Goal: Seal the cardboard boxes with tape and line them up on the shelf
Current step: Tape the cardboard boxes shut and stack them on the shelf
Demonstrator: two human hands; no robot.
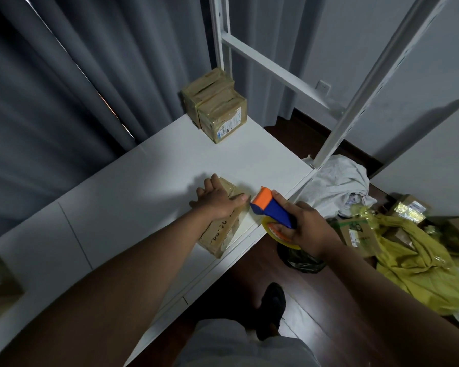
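Box on shelf front edge, long axis running away from the person, left hand pressing flat on top; tape dispenser, gripped by right hand, just right of it.

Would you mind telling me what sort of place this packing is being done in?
Probably a room in a home used for packing, not a warehouse: grey curtains hang behind a white shelf unit, a wall socket sits above a dark wood floor, and clothes lie in a heap.
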